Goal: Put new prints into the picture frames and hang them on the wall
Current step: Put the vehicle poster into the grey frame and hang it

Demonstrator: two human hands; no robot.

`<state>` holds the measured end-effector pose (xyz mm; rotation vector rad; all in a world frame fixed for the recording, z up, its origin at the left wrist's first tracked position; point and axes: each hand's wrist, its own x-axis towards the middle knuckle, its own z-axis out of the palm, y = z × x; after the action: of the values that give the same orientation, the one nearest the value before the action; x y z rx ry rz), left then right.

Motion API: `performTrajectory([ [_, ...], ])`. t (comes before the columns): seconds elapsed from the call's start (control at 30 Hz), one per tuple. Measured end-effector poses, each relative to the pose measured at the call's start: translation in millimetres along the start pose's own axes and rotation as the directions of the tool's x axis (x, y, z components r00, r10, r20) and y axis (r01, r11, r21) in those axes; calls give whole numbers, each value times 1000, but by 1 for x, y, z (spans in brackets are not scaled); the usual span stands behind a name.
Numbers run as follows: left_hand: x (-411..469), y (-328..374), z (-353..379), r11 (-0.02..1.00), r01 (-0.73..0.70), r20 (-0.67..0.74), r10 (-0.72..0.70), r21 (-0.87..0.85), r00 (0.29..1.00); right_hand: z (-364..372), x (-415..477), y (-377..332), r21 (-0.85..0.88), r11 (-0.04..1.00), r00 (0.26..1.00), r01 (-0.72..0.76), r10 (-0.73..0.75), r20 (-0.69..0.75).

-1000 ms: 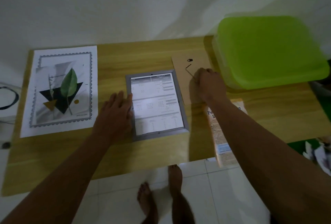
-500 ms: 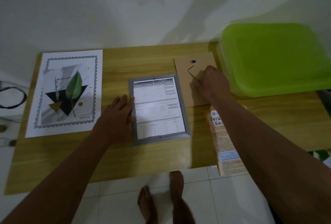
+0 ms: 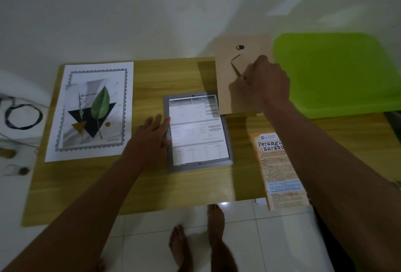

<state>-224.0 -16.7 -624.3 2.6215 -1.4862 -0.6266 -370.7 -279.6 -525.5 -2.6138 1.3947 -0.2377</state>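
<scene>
Wooden table [image 3: 152, 184] against a white wall. Green box [image 3: 334, 74] on its right end. Leaf print [image 3: 91, 111] flat on the left end. Grey frame [image 3: 173, 168] flat mid-table with a text sheet [image 3: 197, 132] lying in it. Brown board [image 3: 225, 89] held up off the table just right of the frame's top – its lower left corner overlaps the frame's top right corner. Leaflet [image 3: 280, 174] on the near right edge, partly under the right forearm. Right hand [image 3: 262, 85] – fingers curled, pinching the board beside a thin dark strut. Left hand [image 3: 149, 141] fingers straight and close together, pressing the frame's left edge.
</scene>
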Motion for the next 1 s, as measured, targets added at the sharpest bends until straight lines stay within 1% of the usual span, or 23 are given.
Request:
performTrajectory([
  [0.17,-1,1,-5,1000,-15,32,15,12,999,1,-28,-26,87,996,997,21,-27,67],
  [0.33,-1,-2,-13,998,-12,52,15,-63,999,23,-59,-52,174,985,988,4,-31,152],
  [0.5,-1,-4,-9,997,-16,40,19,-73,999,37,-79,-67,166,985,984,56,-83,160],
  [0.67,-2,-6,-7,993,-19,13,20,-113,1000,43,-89,-71,99,988,978,121,-136,159],
  [0.8,-2,-5,-7,992,-6,21,9,-126,1000,52,-92,-76,75,985,972,157,-167,163],
  [1.0,-1,-6,-5,990,-3,22,6,-139,1000,47,-85,-77,49,990,972,131,-138,192],
])
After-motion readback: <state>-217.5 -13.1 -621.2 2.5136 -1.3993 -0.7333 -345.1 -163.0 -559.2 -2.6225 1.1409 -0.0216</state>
